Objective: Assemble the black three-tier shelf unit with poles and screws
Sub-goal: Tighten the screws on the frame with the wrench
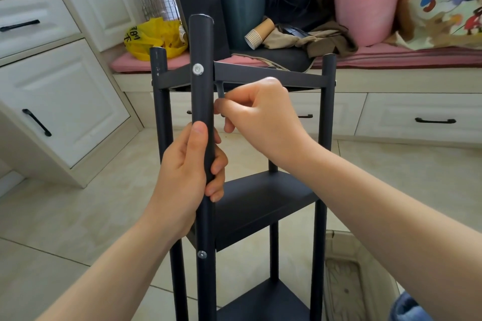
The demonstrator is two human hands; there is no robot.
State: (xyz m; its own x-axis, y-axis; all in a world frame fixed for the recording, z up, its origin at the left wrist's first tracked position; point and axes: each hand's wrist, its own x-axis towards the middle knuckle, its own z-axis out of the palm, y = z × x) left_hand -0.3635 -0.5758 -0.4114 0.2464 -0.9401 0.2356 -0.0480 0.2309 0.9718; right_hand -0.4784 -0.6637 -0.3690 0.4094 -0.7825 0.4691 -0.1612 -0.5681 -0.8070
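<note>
While gripping the front pole (202, 86) of the shelf (326, 117) with the left hand (187, 172), thumb laid up the tube and fingers curled round behind it, pinches a small grey L-shaped tool (220, 90) in the right hand (258, 117), fingers bent close over its lower end. Holds the left hand between the top tier (268, 77) and the middle tier (260, 203). Holds the tool just right of the pole, its upper end up against the underside of the top tier's front rail. Shows a silver screw (198, 69) seated in the pole level with the top tier, and a lower screw (202, 254) level with the middle tier. Has the shelf upright on the tiled floor (78, 216), straight ahead, on four poles, with the bottom tier (263, 302) partly cut off by the lower edge of the view. Behind the shelf, on a bench with a pink cushion (391, 56): a yellow bag (151, 39), stacked paper cups (257, 34) lying on their side, a dark bin (241, 13), a pink bucket (365, 2) and crumpled brown cloth (326, 39). To the left, white drawers (60, 96) with black handles.
</note>
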